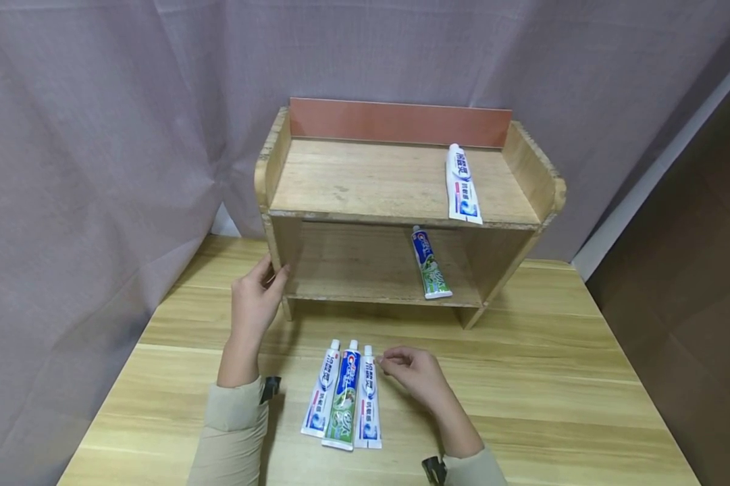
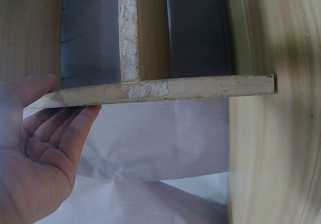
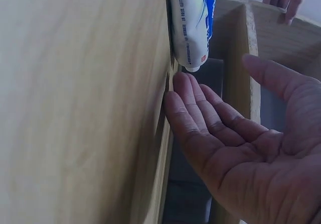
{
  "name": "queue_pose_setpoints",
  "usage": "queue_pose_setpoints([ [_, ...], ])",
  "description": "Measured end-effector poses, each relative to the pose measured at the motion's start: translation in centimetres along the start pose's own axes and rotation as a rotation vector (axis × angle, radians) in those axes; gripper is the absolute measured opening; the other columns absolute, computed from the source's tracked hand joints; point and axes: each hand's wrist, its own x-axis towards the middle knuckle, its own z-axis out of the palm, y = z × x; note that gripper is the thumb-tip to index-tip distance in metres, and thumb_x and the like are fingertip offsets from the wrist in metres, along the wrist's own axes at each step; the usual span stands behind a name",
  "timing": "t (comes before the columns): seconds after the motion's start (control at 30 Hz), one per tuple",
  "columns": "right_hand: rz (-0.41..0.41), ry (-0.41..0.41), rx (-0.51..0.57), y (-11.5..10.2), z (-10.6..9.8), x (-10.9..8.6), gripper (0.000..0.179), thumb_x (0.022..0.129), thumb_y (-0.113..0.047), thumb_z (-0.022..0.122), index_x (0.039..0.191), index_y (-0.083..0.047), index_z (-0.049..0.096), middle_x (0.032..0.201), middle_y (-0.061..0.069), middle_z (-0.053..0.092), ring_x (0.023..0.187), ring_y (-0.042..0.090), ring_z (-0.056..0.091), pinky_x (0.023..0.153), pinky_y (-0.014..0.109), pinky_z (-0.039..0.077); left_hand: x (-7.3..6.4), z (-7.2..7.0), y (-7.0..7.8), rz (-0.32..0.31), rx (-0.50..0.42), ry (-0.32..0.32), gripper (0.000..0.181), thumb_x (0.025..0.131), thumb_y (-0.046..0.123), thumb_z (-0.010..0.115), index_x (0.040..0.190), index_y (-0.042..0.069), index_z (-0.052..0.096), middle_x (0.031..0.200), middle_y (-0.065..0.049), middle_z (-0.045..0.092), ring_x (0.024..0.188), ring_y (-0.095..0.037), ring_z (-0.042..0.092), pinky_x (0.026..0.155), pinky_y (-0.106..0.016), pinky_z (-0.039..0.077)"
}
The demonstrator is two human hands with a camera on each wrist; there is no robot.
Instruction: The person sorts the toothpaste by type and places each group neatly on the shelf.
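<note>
My left hand [image 1: 256,297] holds the left side panel of a small wooden shelf [image 1: 346,179], with the thumb on one face of the panel and the fingers on the other. The left wrist view shows that panel's edge [image 2: 200,87] between them. My right hand [image 1: 418,374] is beside the cap end of a white toothpaste tube [image 1: 369,401], its fingers relaxed and holding nothing. In the right wrist view the fingertips lie just below that tube's cap [image 3: 191,68]. Left of it on the table are a blue-green toothpaste tube [image 1: 343,401] and another white toothpaste tube [image 1: 321,395].
On the upper shelf board a white toothpaste tube [image 1: 462,185] lies toward the right, its flat end at the front edge. A blue-green tube [image 1: 430,263] lies on the lower board. A grey cloth [image 1: 115,135] hangs behind the wooden table [image 1: 559,378].
</note>
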Motion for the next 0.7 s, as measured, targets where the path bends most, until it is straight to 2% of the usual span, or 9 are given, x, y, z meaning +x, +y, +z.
queue_pose_setpoints([
  [0.17,-0.005,-0.042,-0.018,0.00,0.10,-0.15,0.036,0.089,-0.033,0.078,0.106,-0.002,0.073,0.091,0.004,0.072,0.081,0.016,0.068,0.072,0.028,0.061,-0.01,0.00,-0.05,0.002,0.000,0.001,0.033,0.098,0.020,0.068,0.129,0.011,0.068,0.120,-0.016,0.070,0.107,-0.032,0.070,0.085,-0.035,0.062],
  [0.33,-0.029,-0.092,-0.044,0.15,0.14,-0.18,0.035,0.087,-0.031,0.078,0.105,-0.001,0.073,0.092,0.005,0.072,0.081,0.016,0.067,0.073,0.029,0.061,-0.03,-0.05,0.00,0.008,0.003,-0.004,0.033,0.099,0.020,0.067,0.130,0.010,0.068,0.121,-0.016,0.070,0.107,-0.032,0.069,0.086,-0.035,0.062],
  [0.53,-0.009,-0.165,-0.077,-0.06,0.27,-0.33,0.034,0.085,-0.032,0.080,0.101,-0.004,0.073,0.086,0.002,0.071,0.076,0.015,0.065,0.069,0.031,0.059,0.02,-0.08,0.04,0.024,0.013,-0.002,0.032,0.098,0.020,0.067,0.129,0.009,0.068,0.119,-0.017,0.070,0.106,-0.032,0.070,0.085,-0.035,0.062],
  [0.7,-0.027,-0.185,-0.112,-0.25,0.45,-0.46,0.035,0.085,-0.035,0.080,0.100,-0.004,0.073,0.084,0.000,0.072,0.074,0.013,0.065,0.071,0.031,0.060,0.05,-0.08,0.06,0.020,0.013,0.002,0.031,0.098,0.018,0.068,0.128,0.008,0.069,0.117,-0.017,0.071,0.105,-0.032,0.071,0.085,-0.034,0.062],
])
